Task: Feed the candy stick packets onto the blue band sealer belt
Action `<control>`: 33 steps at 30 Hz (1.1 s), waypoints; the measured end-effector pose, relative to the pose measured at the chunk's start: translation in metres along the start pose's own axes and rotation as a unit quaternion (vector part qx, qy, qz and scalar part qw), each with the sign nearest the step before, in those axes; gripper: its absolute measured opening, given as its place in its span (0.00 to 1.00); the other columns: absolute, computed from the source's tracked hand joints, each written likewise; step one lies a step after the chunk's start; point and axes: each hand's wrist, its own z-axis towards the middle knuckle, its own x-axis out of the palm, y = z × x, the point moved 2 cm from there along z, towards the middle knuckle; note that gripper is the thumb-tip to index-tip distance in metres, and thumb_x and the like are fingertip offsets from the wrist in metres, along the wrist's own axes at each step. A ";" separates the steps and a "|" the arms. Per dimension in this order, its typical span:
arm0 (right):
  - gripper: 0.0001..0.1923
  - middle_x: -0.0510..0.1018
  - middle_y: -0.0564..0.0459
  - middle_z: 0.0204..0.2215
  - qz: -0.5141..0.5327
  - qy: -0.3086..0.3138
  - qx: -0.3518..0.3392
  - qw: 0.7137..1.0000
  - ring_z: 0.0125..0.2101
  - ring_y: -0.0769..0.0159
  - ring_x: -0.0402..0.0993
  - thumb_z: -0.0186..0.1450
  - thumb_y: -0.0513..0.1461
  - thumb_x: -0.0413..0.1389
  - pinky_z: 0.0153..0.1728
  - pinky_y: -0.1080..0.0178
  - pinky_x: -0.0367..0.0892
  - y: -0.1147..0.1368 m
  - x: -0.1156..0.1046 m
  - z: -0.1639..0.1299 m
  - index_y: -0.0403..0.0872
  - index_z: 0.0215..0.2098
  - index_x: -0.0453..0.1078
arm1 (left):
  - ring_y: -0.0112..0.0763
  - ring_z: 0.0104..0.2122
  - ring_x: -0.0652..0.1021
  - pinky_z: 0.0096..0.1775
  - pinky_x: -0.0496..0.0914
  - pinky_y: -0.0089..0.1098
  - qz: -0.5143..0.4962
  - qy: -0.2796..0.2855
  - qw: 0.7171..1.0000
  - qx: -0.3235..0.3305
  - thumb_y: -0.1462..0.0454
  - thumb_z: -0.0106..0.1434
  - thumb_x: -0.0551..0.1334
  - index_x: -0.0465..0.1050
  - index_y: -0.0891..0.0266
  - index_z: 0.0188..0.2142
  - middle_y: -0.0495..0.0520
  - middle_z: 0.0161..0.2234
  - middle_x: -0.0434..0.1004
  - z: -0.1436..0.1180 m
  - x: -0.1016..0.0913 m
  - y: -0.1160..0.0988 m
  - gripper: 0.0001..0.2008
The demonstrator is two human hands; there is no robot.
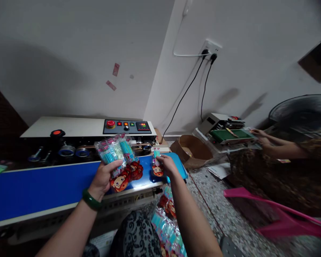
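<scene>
My left hand (103, 178) is closed around a bunch of clear plastic packets (127, 175) with turquoise sticks and red-haired cartoon heads, above the blue conveyor belt (56, 185). Pinched at its edge, a single packet (157, 171) of the same kind is in my right hand (168, 165), near the belt's right end. A light-blue tray (178, 166) lies just behind that hand. Behind the belt stands a band sealing machine (69, 126) with rollers, buttons and a lit display. More packets (168, 223) are piled below, beside my lap.
An open cardboard box (192, 151) stands right of the machine. Farther right, a co-worker's hands (260, 135) are at a second sealer with a green belt (232, 135). A pink stool (278, 214) and a fan (305, 114) are at the right. Black cords (182, 98) hang from a wall socket.
</scene>
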 end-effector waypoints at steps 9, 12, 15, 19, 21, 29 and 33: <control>0.11 0.73 0.54 0.21 -0.034 0.023 -0.050 0.998 0.19 0.74 0.66 0.51 0.43 0.59 0.18 0.71 0.60 0.018 0.035 -0.002 0.44 0.28 0.69 | 0.41 0.33 0.78 0.37 0.72 0.39 0.012 0.037 0.999 0.003 0.69 0.44 0.66 0.71 0.65 0.42 0.55 0.33 0.79 0.002 0.000 0.004 0.22; 0.17 0.76 0.51 0.34 -0.033 0.144 -0.108 0.983 0.33 0.67 0.71 0.55 0.48 0.55 0.28 0.68 0.66 0.030 0.055 -0.032 0.48 0.38 0.70 | 0.40 0.33 0.78 0.38 0.71 0.39 0.018 0.045 0.999 -0.005 0.68 0.45 0.66 0.71 0.66 0.41 0.55 0.34 0.78 0.001 0.002 0.008 0.21; 0.18 0.75 0.53 0.40 -0.053 0.210 -0.146 0.965 0.41 0.63 0.69 0.53 0.46 0.57 0.37 0.64 0.66 0.037 0.071 -0.057 0.50 0.41 0.70 | 0.40 0.32 0.77 0.38 0.71 0.38 0.028 0.048 0.998 0.000 0.68 0.45 0.66 0.72 0.65 0.41 0.55 0.35 0.78 0.000 0.005 0.011 0.20; 0.16 0.76 0.55 0.39 -0.066 0.171 -0.201 0.962 0.44 0.62 0.67 0.56 0.46 0.54 0.45 0.61 0.61 0.034 0.082 -0.064 0.49 0.40 0.71 | 0.39 0.32 0.77 0.39 0.70 0.38 0.028 0.041 0.999 -0.006 0.68 0.44 0.66 0.72 0.64 0.41 0.54 0.34 0.79 -0.001 0.010 0.013 0.20; 0.16 0.76 0.55 0.39 -0.065 0.126 -0.234 0.962 0.46 0.62 0.66 0.58 0.47 0.51 0.47 0.61 0.59 0.030 0.083 -0.061 0.49 0.40 0.71 | 0.39 0.32 0.77 0.39 0.71 0.38 0.025 0.036 0.999 0.004 0.68 0.44 0.66 0.71 0.64 0.40 0.53 0.34 0.79 -0.002 0.012 0.013 0.20; 0.19 0.75 0.55 0.25 0.046 -0.029 -0.177 0.983 0.28 0.65 0.70 0.55 0.52 0.50 0.29 0.65 0.65 0.016 0.044 -0.043 0.47 0.34 0.68 | 0.37 0.30 0.78 0.36 0.72 0.35 0.021 -0.001 1.000 0.011 0.68 0.43 0.67 0.73 0.66 0.38 0.53 0.30 0.79 0.003 0.001 0.009 0.19; 0.16 0.73 0.57 0.20 0.095 0.001 -0.075 0.993 0.21 0.67 0.69 0.49 0.47 0.58 0.24 0.66 0.64 0.009 0.013 -0.028 0.47 0.32 0.66 | 0.38 0.29 0.78 0.36 0.72 0.36 0.006 -0.016 1.000 0.000 0.68 0.42 0.68 0.72 0.65 0.39 0.53 0.30 0.79 0.004 -0.002 0.004 0.21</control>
